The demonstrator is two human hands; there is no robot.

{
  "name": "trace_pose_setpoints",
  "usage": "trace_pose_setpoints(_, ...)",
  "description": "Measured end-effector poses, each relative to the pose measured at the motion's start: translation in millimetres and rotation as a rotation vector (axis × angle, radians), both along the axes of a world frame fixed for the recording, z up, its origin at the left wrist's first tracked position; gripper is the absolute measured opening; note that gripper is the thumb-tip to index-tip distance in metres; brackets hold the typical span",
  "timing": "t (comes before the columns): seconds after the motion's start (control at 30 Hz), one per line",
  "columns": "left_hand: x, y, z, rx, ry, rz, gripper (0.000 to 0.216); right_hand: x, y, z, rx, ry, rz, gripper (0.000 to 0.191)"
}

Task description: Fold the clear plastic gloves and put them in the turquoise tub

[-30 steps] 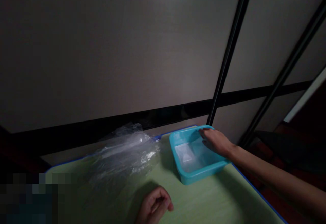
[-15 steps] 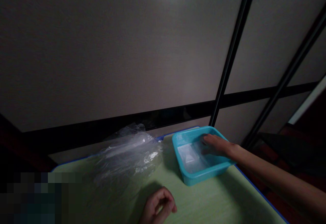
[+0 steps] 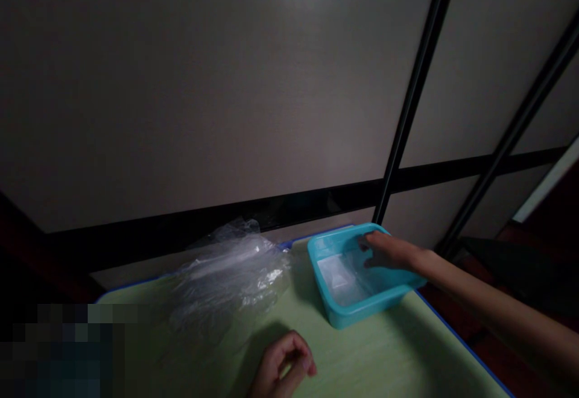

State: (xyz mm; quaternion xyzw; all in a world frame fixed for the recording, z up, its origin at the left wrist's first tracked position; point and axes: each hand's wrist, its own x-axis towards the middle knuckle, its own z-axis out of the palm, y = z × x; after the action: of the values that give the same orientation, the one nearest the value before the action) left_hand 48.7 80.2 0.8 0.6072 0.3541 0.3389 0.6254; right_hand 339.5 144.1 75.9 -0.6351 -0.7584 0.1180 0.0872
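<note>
My right hand (image 3: 388, 251) reaches over the right side of a turquoise plastic basket (image 3: 362, 312), with thumb and fingers apart and nothing visible between them. Under the fingertips, on the basket's bottom, lie flat, clear-and-whitish plastic bags (image 3: 342, 278); their exact kind is hard to make out in the dim light. My left hand (image 3: 286, 363) rests near the front of the green tabletop, its fingers curled in against the thumb. No object shows in it. A crumpled heap of clear plastic bags (image 3: 235, 271) spreads over the table to the left of the basket.
The green table (image 3: 362, 359) has a blue edge and stands against a sliding wardrobe (image 3: 217, 96) with black strips. At the lower left a patch is pixelated. Dark reddish shapes lie beyond the table's right edge.
My right hand has lifted slightly inside the basket, and its thumb and fingers have parted. My left hand has barely moved. The bag heap looks the same.
</note>
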Motion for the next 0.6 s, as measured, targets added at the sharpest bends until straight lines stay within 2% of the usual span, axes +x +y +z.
trace_pose_setpoints(0.2,1,-1,3.0,-0.001,-0.02,-0.014,0.023,1,-10,12.5,0.041,-0.067,0.01,0.018)
trace_pose_setpoints(0.33,3,0,5.3,0.022,-0.014,-0.014,0.018,-13,-21,25.1,0.104,-0.121,-0.004,0.013)
trace_pose_setpoints(0.5,7,1,4.8,0.036,-0.031,0.002,0.015,-69,-48,48.2,0.323,-0.102,-0.027,0.011)
trace_pose_setpoints(0.6,13,2,-1.1,0.0,-0.025,0.022,0.014,-118,-77,49.5,0.314,0.003,0.136,0.01)
